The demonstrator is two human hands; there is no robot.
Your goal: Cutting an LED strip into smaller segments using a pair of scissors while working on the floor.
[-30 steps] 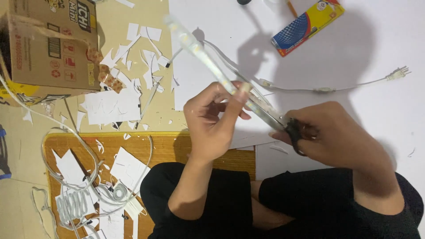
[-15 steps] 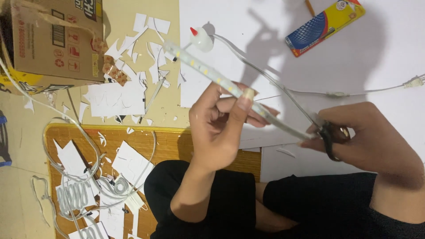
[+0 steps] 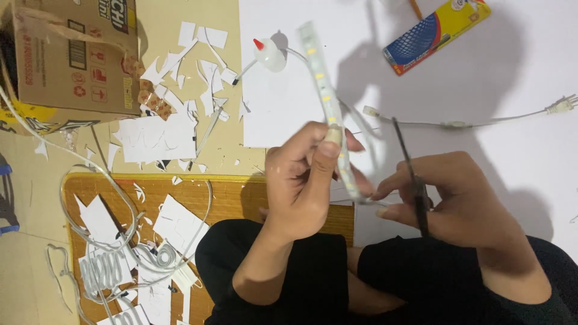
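The left hand point(image 3: 301, 180) pinches the light strip point(image 3: 328, 102), now tilted more upright; the right hand point(image 3: 451, 198) grips scissors point(image 3: 412, 174) just beside it.

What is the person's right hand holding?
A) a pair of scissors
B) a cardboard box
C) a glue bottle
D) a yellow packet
A: the right hand grips dark scissors, blades pointing up, beside the light strip held in the left hand.

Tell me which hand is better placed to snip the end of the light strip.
Probably the right hand: it already grips the scissors, close to the light strip's lower end. The left hand is occupied pinching the strip upright.
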